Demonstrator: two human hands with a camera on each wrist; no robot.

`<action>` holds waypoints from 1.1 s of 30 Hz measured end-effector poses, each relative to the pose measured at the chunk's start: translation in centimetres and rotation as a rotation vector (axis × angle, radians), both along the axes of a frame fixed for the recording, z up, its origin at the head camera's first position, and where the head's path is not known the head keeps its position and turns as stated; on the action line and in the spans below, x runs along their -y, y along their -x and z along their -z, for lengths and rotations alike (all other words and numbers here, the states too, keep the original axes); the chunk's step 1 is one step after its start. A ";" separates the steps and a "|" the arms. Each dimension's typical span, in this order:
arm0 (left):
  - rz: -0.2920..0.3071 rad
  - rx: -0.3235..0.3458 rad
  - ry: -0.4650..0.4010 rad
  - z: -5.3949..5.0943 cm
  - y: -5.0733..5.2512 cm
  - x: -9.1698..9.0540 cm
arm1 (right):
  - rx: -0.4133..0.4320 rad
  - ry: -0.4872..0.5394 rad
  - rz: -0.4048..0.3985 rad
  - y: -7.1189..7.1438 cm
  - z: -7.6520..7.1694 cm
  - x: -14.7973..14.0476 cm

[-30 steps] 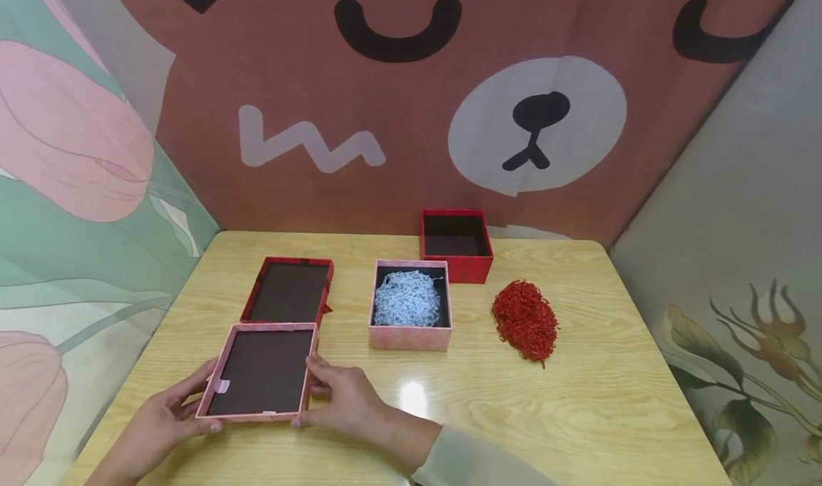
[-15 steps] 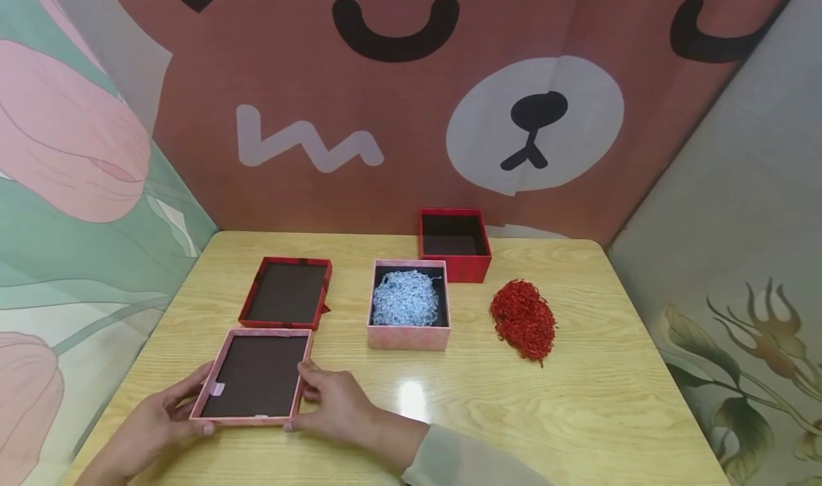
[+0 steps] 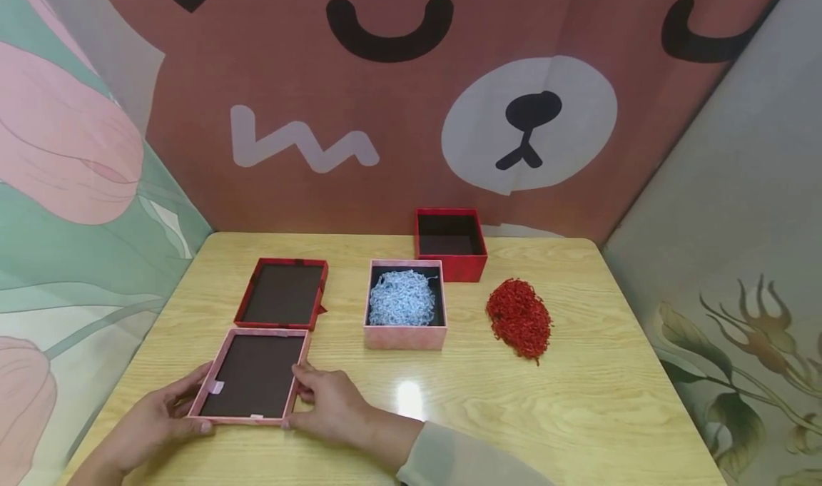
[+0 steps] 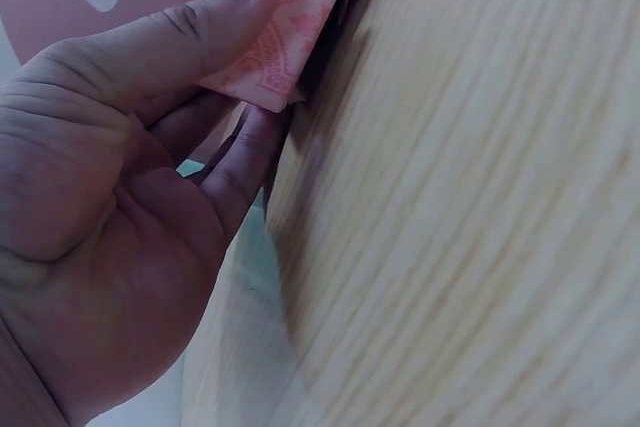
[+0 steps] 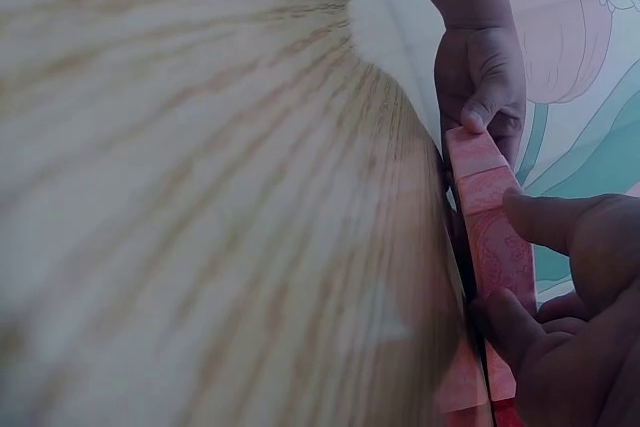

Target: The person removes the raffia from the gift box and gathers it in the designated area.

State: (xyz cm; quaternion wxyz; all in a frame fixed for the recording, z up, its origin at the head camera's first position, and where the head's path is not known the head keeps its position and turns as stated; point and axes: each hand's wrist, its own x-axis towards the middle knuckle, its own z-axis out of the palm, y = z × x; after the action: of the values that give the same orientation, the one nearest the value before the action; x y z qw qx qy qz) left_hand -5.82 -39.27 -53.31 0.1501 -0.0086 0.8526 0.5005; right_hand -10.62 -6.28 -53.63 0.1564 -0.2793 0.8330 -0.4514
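At the table's front left, both hands hold a pink box lid [image 3: 253, 376], its dark inside facing up. My left hand [image 3: 143, 429] grips its left front corner, the thumb along the front edge. On the right side, my right hand [image 3: 334, 404] pinches the rim between thumb and fingers. The left wrist view shows the left thumb [image 4: 190, 32] on the lid's patterned pink side, close to the tabletop. Directly behind lies a red box lid [image 3: 282, 293], also inside up. Whether the two lids touch, I cannot tell.
A pink box [image 3: 405, 338] with light blue paper shreds [image 3: 402, 299] stands mid-table. Behind it is a red box [image 3: 452, 268] with a dark inside. To its right lies a heap of red paper shreds [image 3: 520, 320]. Printed cloth walls [image 3: 289, 193] surround the table [image 3: 546, 414].
Both hands have brought the pink lid slightly toward me and down, uncovering the red lid's front edge. The whole head view has shifted a little. Both hands keep their hold.
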 end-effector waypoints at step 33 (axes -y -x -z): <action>0.003 -0.322 0.189 -2.7 0.6 -2.0 | 0.178 0.132 -0.083 2.9 -2.4 -4.4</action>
State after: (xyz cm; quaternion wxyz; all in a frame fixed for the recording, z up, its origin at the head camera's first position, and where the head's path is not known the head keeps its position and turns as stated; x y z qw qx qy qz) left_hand -6.46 -37.23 -50.61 0.0112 0.0588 0.9088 0.4128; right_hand -13.54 -1.89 -51.21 0.2294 -0.2818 0.7719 -0.5216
